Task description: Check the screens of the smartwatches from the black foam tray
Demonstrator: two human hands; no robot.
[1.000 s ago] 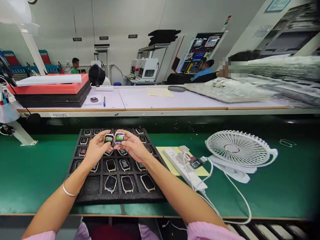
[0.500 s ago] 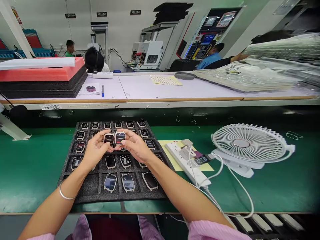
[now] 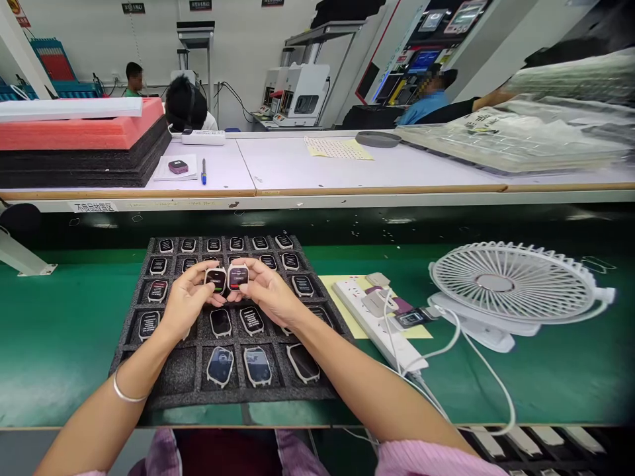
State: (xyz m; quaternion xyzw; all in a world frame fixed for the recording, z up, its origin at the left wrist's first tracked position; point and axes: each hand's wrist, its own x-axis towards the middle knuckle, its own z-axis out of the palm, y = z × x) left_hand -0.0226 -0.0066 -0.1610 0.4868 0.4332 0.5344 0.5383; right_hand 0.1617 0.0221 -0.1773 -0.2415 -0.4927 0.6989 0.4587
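Note:
Two smartwatch bodies without straps are held side by side over a black foam tray (image 3: 178, 373). My left hand (image 3: 191, 297) grips the left smartwatch (image 3: 215, 279), its thumb on the lower screen, where a green patch is lit. The right smartwatch (image 3: 238, 276) is in my right hand (image 3: 268, 291), the thumb beside a red bar on its screen. Beneath them, the tray's compartments hold several more watch bodies. Some screens show white text, such as the watch (image 3: 252, 320) below my hands; others, like the front watch (image 3: 219, 367), look dark or bluish.
Right of the tray lie a white power strip (image 3: 372, 324) with cables and a white clip fan (image 3: 496, 284). A raised shelf (image 3: 282, 165) runs behind, bearing foam stacks (image 3: 79, 135), a pen (image 3: 203, 172) and plastic trays (image 3: 520, 145). Other people sit beyond it.
The left watch's screen now shows a green patch, and the right watch's display has changed, with its red bar still lit. My hands stay nearly in place; the view has shifted slightly.

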